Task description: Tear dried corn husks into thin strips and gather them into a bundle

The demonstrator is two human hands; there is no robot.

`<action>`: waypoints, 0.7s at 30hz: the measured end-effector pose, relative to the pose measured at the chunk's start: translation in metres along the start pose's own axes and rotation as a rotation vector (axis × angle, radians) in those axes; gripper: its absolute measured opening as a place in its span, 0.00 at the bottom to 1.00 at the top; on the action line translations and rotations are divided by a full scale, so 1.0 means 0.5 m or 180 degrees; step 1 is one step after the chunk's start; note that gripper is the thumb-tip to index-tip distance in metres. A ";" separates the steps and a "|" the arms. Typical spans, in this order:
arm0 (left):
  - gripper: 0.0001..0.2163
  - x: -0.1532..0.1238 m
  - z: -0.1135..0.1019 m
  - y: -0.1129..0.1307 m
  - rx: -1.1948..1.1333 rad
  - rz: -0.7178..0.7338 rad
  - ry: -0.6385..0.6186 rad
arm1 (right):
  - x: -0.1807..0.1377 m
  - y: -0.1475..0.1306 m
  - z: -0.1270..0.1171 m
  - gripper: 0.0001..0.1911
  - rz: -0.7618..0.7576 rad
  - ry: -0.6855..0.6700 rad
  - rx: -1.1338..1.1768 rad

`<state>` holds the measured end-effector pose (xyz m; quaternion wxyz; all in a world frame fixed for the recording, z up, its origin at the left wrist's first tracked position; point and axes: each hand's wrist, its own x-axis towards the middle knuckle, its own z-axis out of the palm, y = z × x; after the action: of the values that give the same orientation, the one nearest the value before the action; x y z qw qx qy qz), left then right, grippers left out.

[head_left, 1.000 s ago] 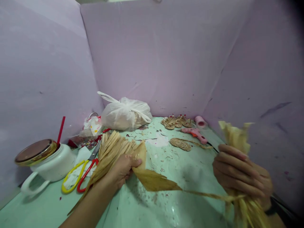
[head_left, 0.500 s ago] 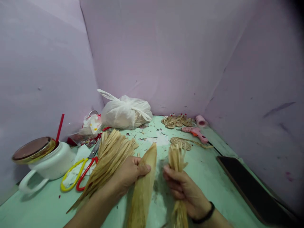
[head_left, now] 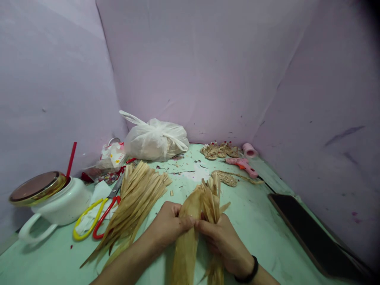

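My left hand pinches a broad, pale dried leaf, its thumb lying across the front. Wrapped in my right hand is a bundle of dried leaf strips, with ragged ends fanning out above the fist. The two hands meet at the thumbs, and the broad leaf lies against the left side of the bundle. Left of my left hand, a larger pile of dried leaf strips rests on the table. Scissors with one yellow and one red handle lie beside that pile, blades partly under it.
A white mug with a gold-rimmed lid stands left. Behind are a tied white plastic bag and braided coils. On the right lie a pink glue gun, a pink roll, a flat braided piece and a black phone-like slab.
The broad leaf in my left hand and the bundle in my right hand have come together; they were apart before. The view has shifted slightly.
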<state>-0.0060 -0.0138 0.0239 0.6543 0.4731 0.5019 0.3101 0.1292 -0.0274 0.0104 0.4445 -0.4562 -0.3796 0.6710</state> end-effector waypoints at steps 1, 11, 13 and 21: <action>0.11 0.000 0.000 -0.001 0.0040 -0.0009 0.0005 | 0.000 0.001 0.000 0.08 -0.0021 0.0001 -0.0049; 0.04 0.004 0.024 -0.027 -0.0233 0.0100 0.0143 | -0.001 -0.002 0.004 0.03 -0.0083 0.0238 -0.0495; 0.04 0.004 0.024 -0.026 -0.0677 0.0034 0.0020 | -0.002 -0.001 0.001 0.03 0.0115 0.0004 -0.0077; 0.10 0.010 -0.006 -0.017 -0.1344 -0.0051 -0.0625 | 0.005 -0.004 -0.017 0.09 0.0519 -0.0123 0.0696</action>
<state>-0.0079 -0.0114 0.0139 0.7869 0.3497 0.3636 0.3555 0.1375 -0.0235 0.0089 0.4282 -0.4214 -0.2743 0.7509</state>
